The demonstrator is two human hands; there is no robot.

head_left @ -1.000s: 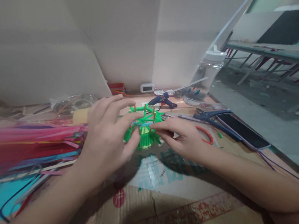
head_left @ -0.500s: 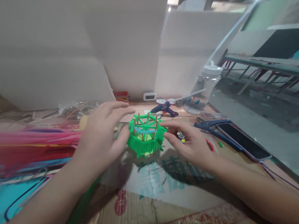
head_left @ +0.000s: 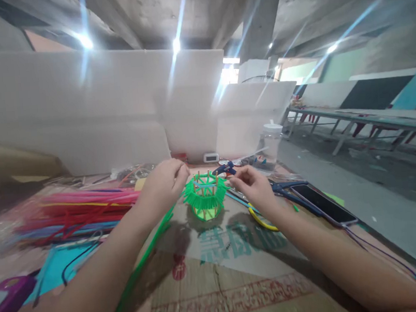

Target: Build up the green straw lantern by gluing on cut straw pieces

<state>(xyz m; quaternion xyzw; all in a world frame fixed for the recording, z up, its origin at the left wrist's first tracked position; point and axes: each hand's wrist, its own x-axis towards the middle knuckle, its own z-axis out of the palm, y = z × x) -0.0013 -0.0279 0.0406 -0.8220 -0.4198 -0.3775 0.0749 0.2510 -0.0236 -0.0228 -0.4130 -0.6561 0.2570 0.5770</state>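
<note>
On a brown cardboard sheet [head_left: 200, 280] printed with red and teal characters, a small, round model fringed in bright green fuzzy strips [head_left: 207, 202] stands upright between a person's two bare hands. Slim tan sticks [head_left: 217, 180] rise around its ring, and a pale blue strip [head_left: 205, 185] crosses among them near the top.

The left hand [head_left: 169, 178] is just beside the model, its fingers curled and thumb drawn in. The right hand [head_left: 250, 184] is on the opposite side, thumb and forefinger brought close together near the green rim. (Whether either hand grips anything, or touches the model, cannot be told from this angle.)

Under the left forearm runs a long bundle of green fuzzy stems [head_left: 149, 253]; near the right wrist lies a curved yellow handle [head_left: 260, 221]. Behind the model are a dark blue glue gun [head_left: 225, 168] and a small white device with a dark display [head_left: 211, 157].

Farther right, a tool with navy handles [head_left: 301, 202] lies beside a black-screened smartphone [head_left: 321, 203], with a clear plastic bottle with a white lid [head_left: 272, 143] beyond. To the left, pink and red fuzzy stems [head_left: 88, 203] lie heaped near a flat turquoise sheet [head_left: 52, 271], and a glossy purple object [head_left: 14, 296] sits at the edge.

Tall white panels [head_left: 116, 101] back the scene; long grey tables [head_left: 353, 114] stand across the concrete floor.
</note>
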